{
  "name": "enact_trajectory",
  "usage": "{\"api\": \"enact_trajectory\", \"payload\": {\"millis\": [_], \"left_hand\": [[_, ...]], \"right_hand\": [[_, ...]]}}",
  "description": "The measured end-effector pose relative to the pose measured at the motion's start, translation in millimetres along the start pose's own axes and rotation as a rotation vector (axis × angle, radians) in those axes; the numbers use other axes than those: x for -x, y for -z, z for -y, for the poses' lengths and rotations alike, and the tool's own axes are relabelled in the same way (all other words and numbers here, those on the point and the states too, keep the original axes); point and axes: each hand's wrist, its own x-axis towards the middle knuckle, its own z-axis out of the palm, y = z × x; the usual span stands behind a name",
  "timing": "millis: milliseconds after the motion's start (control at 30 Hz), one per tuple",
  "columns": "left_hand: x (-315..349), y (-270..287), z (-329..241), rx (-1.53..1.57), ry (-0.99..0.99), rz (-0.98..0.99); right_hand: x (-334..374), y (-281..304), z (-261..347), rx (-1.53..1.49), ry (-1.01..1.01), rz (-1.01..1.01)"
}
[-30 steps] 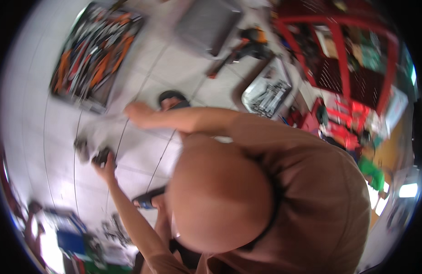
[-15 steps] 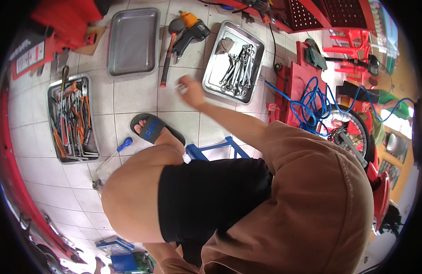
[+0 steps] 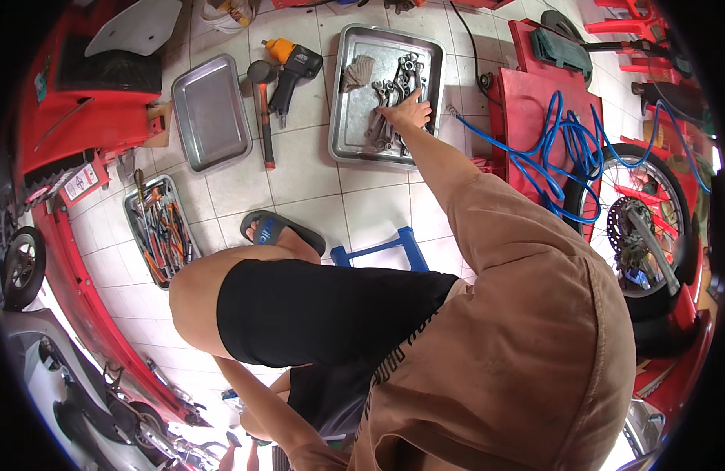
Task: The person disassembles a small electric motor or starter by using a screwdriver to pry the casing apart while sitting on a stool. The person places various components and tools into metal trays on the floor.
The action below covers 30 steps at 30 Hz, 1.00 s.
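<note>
My right hand (image 3: 409, 113) reaches over a metal tray (image 3: 348, 141) with its fingers spread. It lies over combination wrenches (image 3: 389, 98) piled in the right half of that tray; whether the fingertips touch them is hard to tell. A bunched grey-beige cloth or glove (image 3: 358, 72) rests in the tray's upper left. Of my left arm only the forearm (image 3: 260, 400) shows, at the bottom; my thigh hides the hand. Left of the tray, an orange-and-black impact wrench (image 3: 293, 74) and a mallet (image 3: 265, 118) with a dark head lie on the tiles.
A bare metal tray (image 3: 213, 118) lies farther left. Below it, another tray (image 3: 188, 212) holds pliers and screwdrivers. A blue stool frame (image 3: 412, 250) stands near my sandalled foot (image 3: 282, 232). Blue hose (image 3: 552, 149) coils over a red panel beside a motorcycle wheel (image 3: 653, 184).
My right hand has moved right from above the tiles near the mallet to over the wrenches, and its fingers have spread. My view has shifted, and the blue-handled screwdriver no longer shows.
</note>
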Motion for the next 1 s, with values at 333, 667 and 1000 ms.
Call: {"api": "enact_trajectory", "payload": {"millis": [333,667,1000], "left_hand": [[78.9,90.8,-116.0,-0.256,-0.220,-0.179],[179.2,145.4,-155.8,-0.136,-0.327,-0.389],[79.3,16.7,-236.2,-0.408,-0.436,0.068]], "right_hand": [[-10.5,-8.3,10.3,0.031,-0.079,-0.080],[-1.5,-5.1,19.4,0.000,-0.097,-0.069],[-2.7,0.1,24.6,0.063,-0.136,-0.039]]}}
